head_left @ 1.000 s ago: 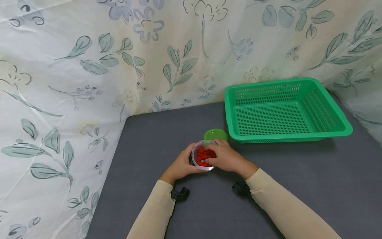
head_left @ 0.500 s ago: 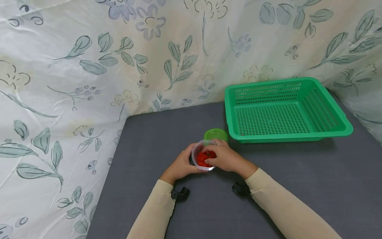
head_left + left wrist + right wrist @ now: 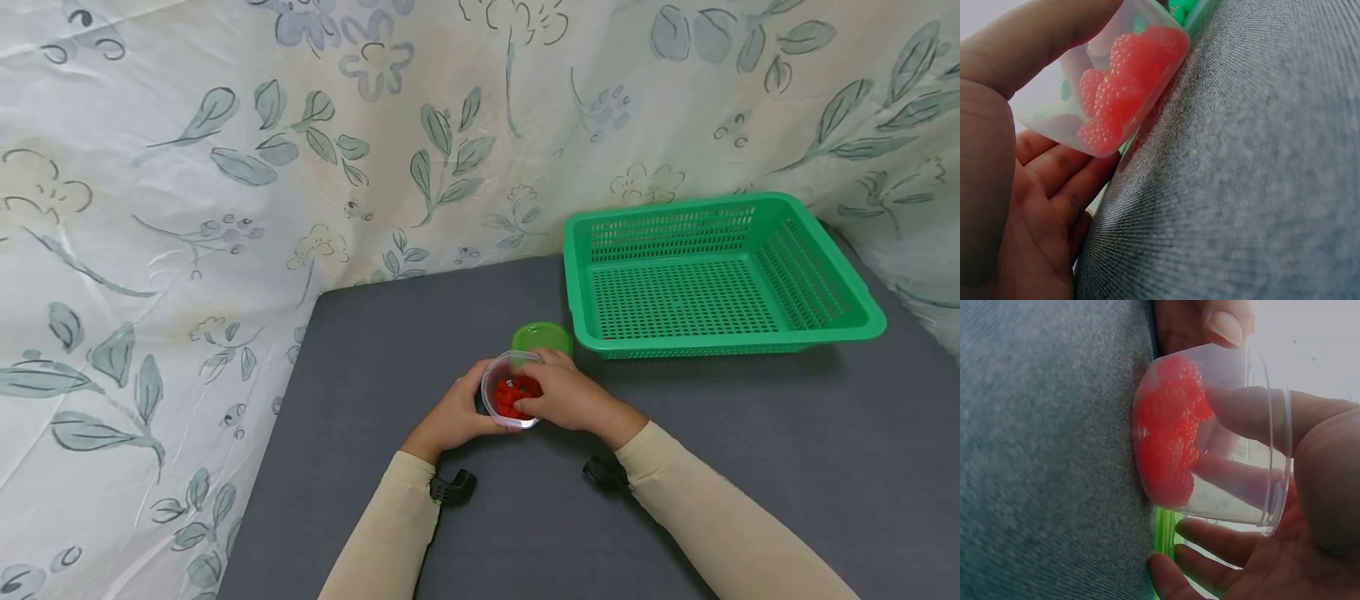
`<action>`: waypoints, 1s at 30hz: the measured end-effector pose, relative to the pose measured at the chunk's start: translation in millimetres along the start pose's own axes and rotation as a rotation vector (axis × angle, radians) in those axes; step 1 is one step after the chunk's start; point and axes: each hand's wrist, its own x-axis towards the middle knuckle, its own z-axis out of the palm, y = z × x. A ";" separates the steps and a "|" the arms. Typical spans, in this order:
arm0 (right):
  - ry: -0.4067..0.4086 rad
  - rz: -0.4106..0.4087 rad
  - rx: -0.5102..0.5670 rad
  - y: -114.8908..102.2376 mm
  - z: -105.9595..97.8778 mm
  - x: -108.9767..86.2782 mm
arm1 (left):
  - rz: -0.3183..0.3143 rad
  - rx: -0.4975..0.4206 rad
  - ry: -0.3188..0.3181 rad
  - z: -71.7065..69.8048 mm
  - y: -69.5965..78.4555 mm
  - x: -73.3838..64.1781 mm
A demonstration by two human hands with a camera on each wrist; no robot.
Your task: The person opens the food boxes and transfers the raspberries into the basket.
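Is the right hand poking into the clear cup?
Yes, the right hand reaches inside the clear cup, at the red berries.

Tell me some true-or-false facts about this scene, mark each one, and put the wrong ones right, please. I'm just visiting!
1. The left hand holds a clear tub with red berry-like pieces inside. True.
2. The clear tub is filled to the brim. False: the pieces lie in its lower part.
3. The right hand reaches into the clear tub. True.
4. The person's forearms are bare. False: cream sleeves cover them.
5. A light-green rounded item sits beyond the clear tub, near the green basket. True.
6. The green basket is upside down. False: its open side faces up.
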 end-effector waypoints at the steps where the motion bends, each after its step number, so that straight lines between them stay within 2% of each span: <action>1: 0.004 -0.005 -0.009 -0.2 -0.1 -0.2 | -0.002 0.000 0.001 0.1 0.2 -0.2; 7: 0.028 -0.037 -0.057 -0.7 0.2 -0.1 | -0.011 0.006 -0.001 0.4 0.7 -1.5; 17: 0.050 -0.038 -0.119 -4.7 0.6 -1.9 | -0.009 0.002 -0.006 0.2 -1.8 -0.8; 24: 0.051 -0.021 -0.136 -4.9 1.3 -2.4 | -0.004 0.004 -0.009 0.5 -2.6 -0.7; 30: 0.072 -0.037 -0.136 -2.9 2.1 -1.4 | -0.009 0.008 -0.003 1.2 -2.0 -0.5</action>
